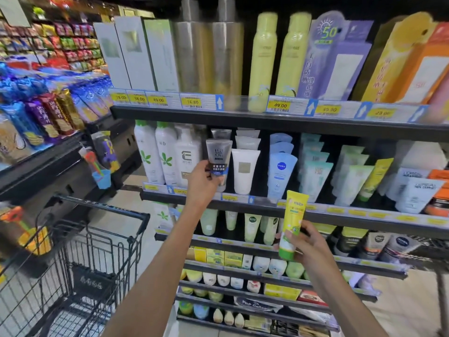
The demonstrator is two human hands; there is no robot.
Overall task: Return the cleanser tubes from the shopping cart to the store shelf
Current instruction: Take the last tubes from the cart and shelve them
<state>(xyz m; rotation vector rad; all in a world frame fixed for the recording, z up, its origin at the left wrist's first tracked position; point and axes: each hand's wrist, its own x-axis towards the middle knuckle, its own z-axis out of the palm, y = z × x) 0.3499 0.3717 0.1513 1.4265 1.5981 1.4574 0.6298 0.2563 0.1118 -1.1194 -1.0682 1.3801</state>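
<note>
My left hand [202, 182] grips a grey men's cleanser tube [218, 156] by its lower part, holding it upright at the front of the second shelf [267, 205], just left of a white tube [245, 170]. My right hand [302, 242] holds a yellow tube with a green cap [292, 222], cap down, in front of the shelf below. The black wire shopping cart [80, 251] stands at the lower left; I see no tubes inside it from here.
The second shelf carries white bottles [155, 154] on the left and rows of blue and pale green tubes [281, 171] on the right. Tall boxes and spray cans fill the top shelf [243, 115]. A snack display [43, 113] stands left of the cart.
</note>
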